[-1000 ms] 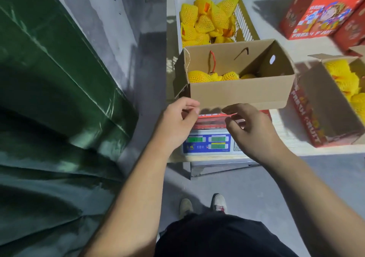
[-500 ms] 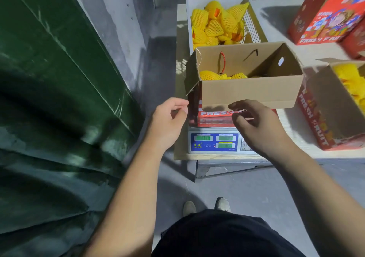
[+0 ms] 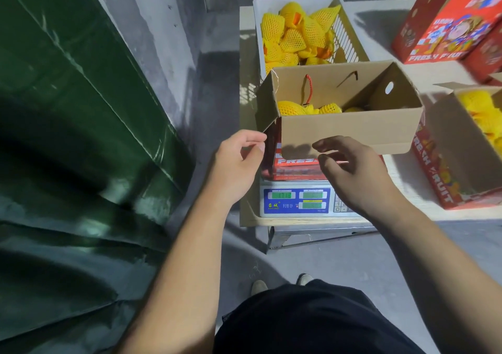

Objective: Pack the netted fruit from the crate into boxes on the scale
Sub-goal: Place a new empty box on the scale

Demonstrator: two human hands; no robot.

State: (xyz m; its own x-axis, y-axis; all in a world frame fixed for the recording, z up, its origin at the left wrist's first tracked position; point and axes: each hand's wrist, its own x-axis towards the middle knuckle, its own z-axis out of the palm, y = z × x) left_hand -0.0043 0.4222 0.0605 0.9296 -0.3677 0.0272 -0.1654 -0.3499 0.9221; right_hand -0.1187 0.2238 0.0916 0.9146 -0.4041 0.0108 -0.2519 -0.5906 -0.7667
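netted fruit (image 3: 288, 108) lies in the bottom of the open cardboard box (image 3: 347, 133) on the scale (image 3: 296, 201), up and away from both sets of fingers: the left hand (image 3: 239, 160) hangs at the box's near left corner with loosely curled fingers holding nothing, while the right hand (image 3: 353, 171), fingers half bent and a little spread, sits just under the drooping front flap and looks nearer to it. the box's long axis runs left to right across the person, mouth up, so i judge the next reach goes over its far wall to the white crate (image 3: 350, 41) behind, where more netted fruit is heaped.
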